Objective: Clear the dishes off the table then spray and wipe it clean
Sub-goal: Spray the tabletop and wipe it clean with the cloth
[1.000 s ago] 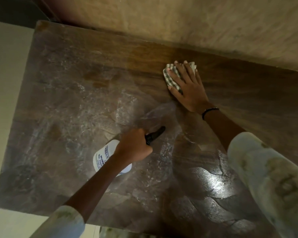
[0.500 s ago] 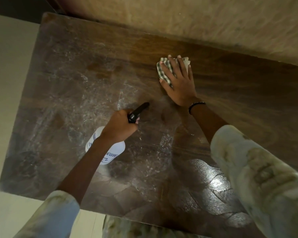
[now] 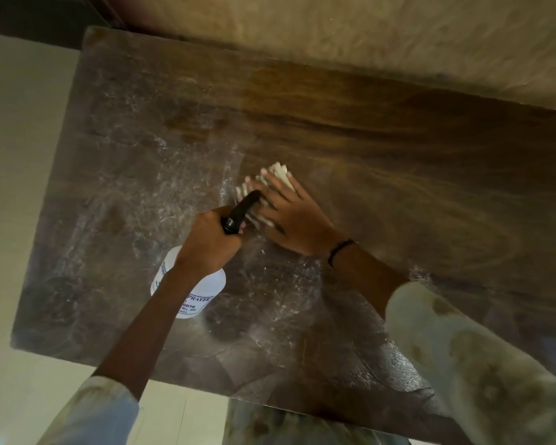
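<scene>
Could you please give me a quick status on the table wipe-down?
Left hand grips spray bottle. Right hand presses cloth flat on table. No dishes in view.

"PRAYER", "0078" on spray bottle (image 3: 203, 292)

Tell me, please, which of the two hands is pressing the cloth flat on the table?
The right hand, with a black band at its wrist, presses the cloth flat on the table; the left hand grips the spray bottle instead.
</scene>
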The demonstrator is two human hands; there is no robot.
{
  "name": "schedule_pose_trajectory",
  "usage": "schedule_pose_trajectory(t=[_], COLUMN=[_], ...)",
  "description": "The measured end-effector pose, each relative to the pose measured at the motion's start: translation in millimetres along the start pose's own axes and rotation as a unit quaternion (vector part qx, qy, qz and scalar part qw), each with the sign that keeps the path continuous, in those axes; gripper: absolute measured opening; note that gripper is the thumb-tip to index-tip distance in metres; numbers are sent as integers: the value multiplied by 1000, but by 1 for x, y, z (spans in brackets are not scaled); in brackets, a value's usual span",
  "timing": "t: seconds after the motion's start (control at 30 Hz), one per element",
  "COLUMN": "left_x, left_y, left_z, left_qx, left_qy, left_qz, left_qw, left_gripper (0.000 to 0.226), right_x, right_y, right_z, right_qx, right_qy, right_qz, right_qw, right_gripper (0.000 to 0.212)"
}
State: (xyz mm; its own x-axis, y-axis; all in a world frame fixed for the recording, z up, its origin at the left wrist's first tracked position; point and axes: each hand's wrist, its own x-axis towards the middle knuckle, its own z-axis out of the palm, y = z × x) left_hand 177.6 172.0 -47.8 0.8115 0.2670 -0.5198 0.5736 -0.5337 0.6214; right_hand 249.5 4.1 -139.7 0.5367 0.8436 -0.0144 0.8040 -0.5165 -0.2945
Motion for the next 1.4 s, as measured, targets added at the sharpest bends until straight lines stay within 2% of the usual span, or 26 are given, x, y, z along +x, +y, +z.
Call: schedule_pose_trajectory(t=[0.1, 0.2, 0.33, 0.43, 0.5, 0.6, 0.73, 0.8, 0.87, 1.0, 1.07, 1.2, 1.3, 1.33, 1.4], left_x=[-5, -7, -12, -19, -24, -30, -37, -40, -43, -50, -56, -73, -85, -88, -96], left_y=[-2, -5, -12, -19, -22, -25, -29, -30, -32, -33, -32, -31, -31, -31, -28], left_z=[-4, -6, -5, 0, 4, 9, 13, 15, 18, 29, 38, 57, 70, 74, 82], left_qx=[-14, -16, -33, -30, -20, -18, -21, -18, -13, 5, 5, 20, 44, 48, 52], left_qy=[4, 8, 14, 14, 9, 1, -7, -10, -14, -31, -40, -68, -84, -91, -107], left_qz=[1, -2, -11, -16, -14, -11, -23, -20, -11, -9, -17, -34, -41, -45, -57], left_qw=[1000, 1000, 999, 999, 1000, 1000, 999, 1000, 1000, 999, 999, 997, 995, 994, 991], left_gripper=[12, 14, 15, 15, 15, 17, 17, 15, 14, 12, 11, 13, 25, 27, 28], right_x=[-51, -71, -29, 14, 23, -5, -71, -85, -78, -30, -13, -33, -80, -94, -115], right_y=[16, 54, 70, 46, 21, -6, 17, 46, 64, 40, 17, -16, -9, -1, 15], right_z=[-11, -26, -33, -23, -12, -5, -16, -27, -30, -20, -11, -2, -7, -10, -14], right_qx=[-28, -58, -41, -35, -36, -26, -49, -66, -68, -42, -28, -43, -52, -57, -52], right_qy=[-26, -47, -24, -3, -5, -13, -43, -44, -38, 11, 14, -1, -18, -21, -20], right_qz=[-32, 35, 140, 168, 144, 53, -35, -10, 60, 175, 164, 25, -51, -44, 28], right_qw=[999, 997, 989, 985, 989, 998, 997, 997, 995, 984, 986, 999, 997, 997, 998], right_gripper=[50, 53, 53, 54, 55, 52, 50, 52, 54, 54, 55, 53, 54, 53, 53])
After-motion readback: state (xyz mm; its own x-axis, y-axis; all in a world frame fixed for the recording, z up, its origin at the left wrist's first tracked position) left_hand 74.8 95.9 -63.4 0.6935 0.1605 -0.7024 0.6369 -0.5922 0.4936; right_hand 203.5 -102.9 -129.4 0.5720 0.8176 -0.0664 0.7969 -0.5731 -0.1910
